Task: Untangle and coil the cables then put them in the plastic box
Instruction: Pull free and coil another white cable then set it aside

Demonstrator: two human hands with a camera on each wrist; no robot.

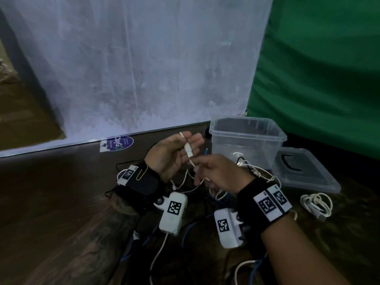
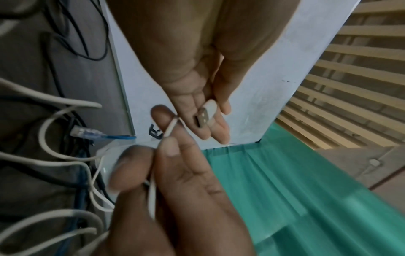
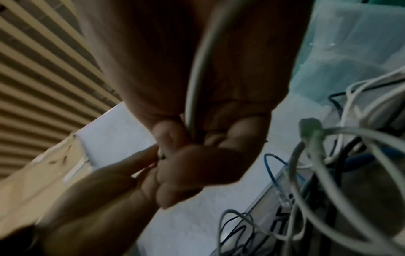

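Note:
My left hand (image 1: 185,145) is raised palm-up over the floor and holds a white USB cable (image 1: 192,161) by its plug (image 1: 188,150). In the left wrist view the plug (image 2: 206,116) lies pinched between thumb and fingers. My right hand (image 1: 197,164) pinches the same cable just below the plug, thumb against forefinger (image 2: 168,145); the cord runs back through that palm (image 3: 195,78). Under both hands lies a tangle of white, blue and black cables (image 1: 205,190). The clear plastic box (image 1: 275,138) stands open just beyond the hands, to the right.
The box lid (image 1: 320,182) lies flat on the floor right of the box. A coiled white cable (image 1: 316,204) rests in front of the lid. A blue network plug (image 2: 87,134) sticks out of the tangle. A pale sheeted wall (image 1: 144,68) and green cloth (image 1: 318,68) stand behind.

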